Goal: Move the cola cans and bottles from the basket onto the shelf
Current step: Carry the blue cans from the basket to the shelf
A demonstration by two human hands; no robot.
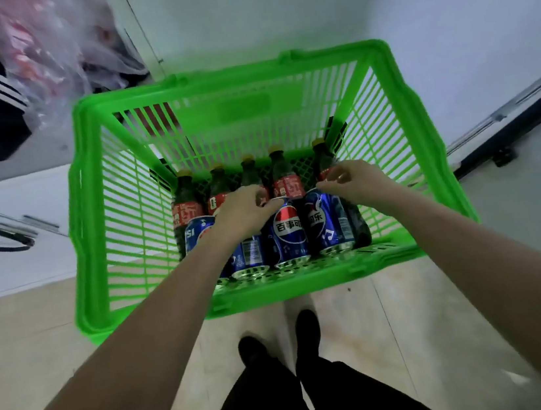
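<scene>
I am curling my left hand (243, 208) and right hand (352, 182) loosely over the Pepsi cans (288, 233), gripping nothing yet; I should grip each can's top firmly.

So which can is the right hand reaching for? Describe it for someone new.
Start at the green basket on the floor. Blue cans lie in its near row, below the bottles. The rightmost can, under the right hand, is last in line, beside the right wall.

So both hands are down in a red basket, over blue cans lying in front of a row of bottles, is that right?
Nearly. The head view shows the basket is green, not red. The rest holds: the left hand and right hand reach in over blue cans lying in front of a row of bottles.
</scene>
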